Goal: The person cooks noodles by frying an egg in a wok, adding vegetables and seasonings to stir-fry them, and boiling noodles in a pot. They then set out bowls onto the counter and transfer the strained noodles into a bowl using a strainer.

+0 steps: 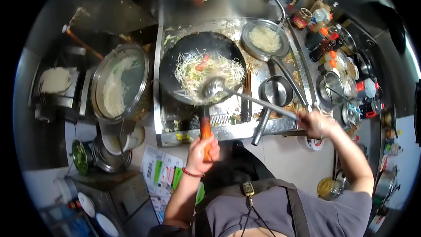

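My left hand (201, 154) is wrapped round the orange-brown handle of a black wok (175, 50) on the stove. Pale bean sprouts (234, 71) with a few red pieces lie heaped in the wok. My right hand (316, 123) grips the far end of a long metal ladle (258, 102). The ladle's bowl rests in or just over the front of the sprouts; I cannot tell whether it touches them. Both hands are closed, with some fingers hidden from view.
A strainer pan (247, 44) of pale strands sits behind right, beside a small steel saucepan (278, 91). To the left stands a large steel pot (145, 68) holding white noodles. Several seasoning bottles (326, 46) line the right counter. Newspaper-like sheets (153, 171) lie below left.
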